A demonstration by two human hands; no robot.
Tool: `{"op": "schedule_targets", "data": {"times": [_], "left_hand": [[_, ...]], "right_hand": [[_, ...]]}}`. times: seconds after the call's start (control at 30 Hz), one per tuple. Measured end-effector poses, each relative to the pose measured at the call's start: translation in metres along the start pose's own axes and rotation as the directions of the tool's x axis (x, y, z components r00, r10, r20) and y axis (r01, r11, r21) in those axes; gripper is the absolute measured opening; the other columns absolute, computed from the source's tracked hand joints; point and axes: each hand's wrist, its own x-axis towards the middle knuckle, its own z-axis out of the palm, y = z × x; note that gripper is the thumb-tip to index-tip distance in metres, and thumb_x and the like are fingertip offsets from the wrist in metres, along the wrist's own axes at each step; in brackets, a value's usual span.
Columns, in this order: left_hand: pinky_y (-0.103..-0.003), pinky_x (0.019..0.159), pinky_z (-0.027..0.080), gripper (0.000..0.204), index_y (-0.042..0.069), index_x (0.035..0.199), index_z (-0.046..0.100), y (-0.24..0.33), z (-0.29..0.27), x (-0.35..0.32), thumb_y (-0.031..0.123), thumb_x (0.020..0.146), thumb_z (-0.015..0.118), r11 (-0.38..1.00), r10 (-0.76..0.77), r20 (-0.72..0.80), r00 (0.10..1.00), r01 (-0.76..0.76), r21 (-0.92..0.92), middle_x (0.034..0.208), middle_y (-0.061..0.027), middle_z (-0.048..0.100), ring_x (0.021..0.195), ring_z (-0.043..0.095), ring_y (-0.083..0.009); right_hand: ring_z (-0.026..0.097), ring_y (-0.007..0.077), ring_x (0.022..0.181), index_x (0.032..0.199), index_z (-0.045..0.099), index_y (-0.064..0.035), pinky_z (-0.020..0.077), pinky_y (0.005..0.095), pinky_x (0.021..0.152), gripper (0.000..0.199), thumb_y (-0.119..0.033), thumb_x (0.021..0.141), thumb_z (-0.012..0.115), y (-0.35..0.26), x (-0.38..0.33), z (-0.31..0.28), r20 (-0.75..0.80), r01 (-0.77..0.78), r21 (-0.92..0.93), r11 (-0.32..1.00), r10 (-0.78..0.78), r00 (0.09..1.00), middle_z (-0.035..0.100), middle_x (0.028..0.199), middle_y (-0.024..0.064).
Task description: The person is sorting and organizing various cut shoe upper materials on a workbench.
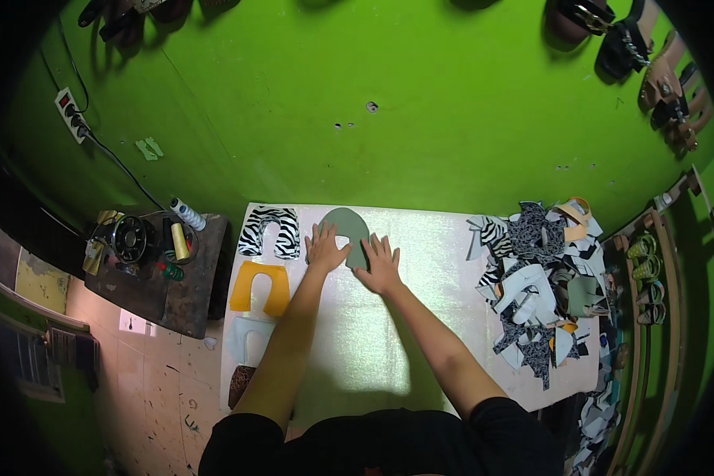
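Note:
A grey-green arch-shaped piece of sheet material (346,219) lies flat near the far edge of the white tabletop. On its left leg rests my left hand (325,248), fingers spread and pointing away from me. My right hand (380,264) lies at the lower right leg, fingers also spread, the thumb stretched inward. Both palms face down and neither hand grips anything. To the left stand similar arch pieces: zebra-striped ones (270,233), a yellow one (259,289) and a pale one (251,339). A brown patterned piece (242,385) is partly hidden by my left arm.
A heap of mixed material scraps (531,278) covers the table's right side. At left, a dark sewing-machine table (182,301) carries thread cones (187,214). A power strip (72,115) hangs on the green wall (293,103). Sandals (649,270) sit on a rack at right.

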Motion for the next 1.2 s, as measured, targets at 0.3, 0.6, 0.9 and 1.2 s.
{"op": "schedule_targets", "data": {"times": [0.3,0.6,0.9,1.2], "left_hand": [[-0.060,0.100,0.009,0.069,0.012,0.134,0.028,0.079,0.047,-0.121,0.036,0.076,0.058,0.976,0.207,-0.026,0.978,-0.208,-0.067,0.143,-0.0144,0.010,0.132,0.006,-0.0323],[-0.055,0.102,0.013,0.056,0.010,0.125,0.039,0.187,0.103,-0.229,0.022,0.075,0.059,0.846,0.486,0.100,0.868,-0.439,-0.302,0.142,-0.0185,0.011,0.132,0.009,-0.0348],[-0.044,0.100,0.026,0.035,0.008,0.106,0.054,0.275,0.145,-0.240,0.019,0.073,0.059,0.712,0.586,-0.026,0.810,-0.530,-0.461,0.126,-0.0197,0.039,0.122,0.028,-0.0387],[-0.038,0.091,0.034,0.034,0.004,0.104,0.053,0.381,0.161,-0.222,0.017,0.072,0.058,0.506,0.778,-0.117,0.617,-0.726,-0.465,0.105,-0.0161,0.051,0.104,0.045,-0.0318]], "right_hand": [[0.030,0.0359,0.113,0.114,0.049,-0.0072,0.0201,0.0465,0.097,0.051,-0.018,0.066,0.060,0.051,-0.157,-0.013,-0.295,-0.116,0.123,0.986,0.148,0.944,0.037,0.120,0.0207],[0.029,0.0332,0.113,0.108,0.051,-0.0096,0.0209,0.0432,0.096,0.043,-0.014,0.066,0.060,0.110,-0.264,-0.072,-0.499,-0.305,0.220,0.927,0.375,0.781,0.038,0.118,0.0161],[0.026,0.0335,0.116,0.110,0.047,-0.0097,0.0205,0.0466,0.095,0.043,-0.012,0.069,0.061,0.184,-0.315,-0.161,-0.674,-0.396,0.248,0.884,0.451,0.585,0.035,0.121,0.0146],[0.032,0.0332,0.111,0.112,0.043,-0.0046,0.0238,0.0436,0.095,0.050,-0.011,0.065,0.062,0.266,-0.331,-0.233,-0.806,-0.310,0.222,0.925,0.353,0.476,0.041,0.117,0.0137]]}}
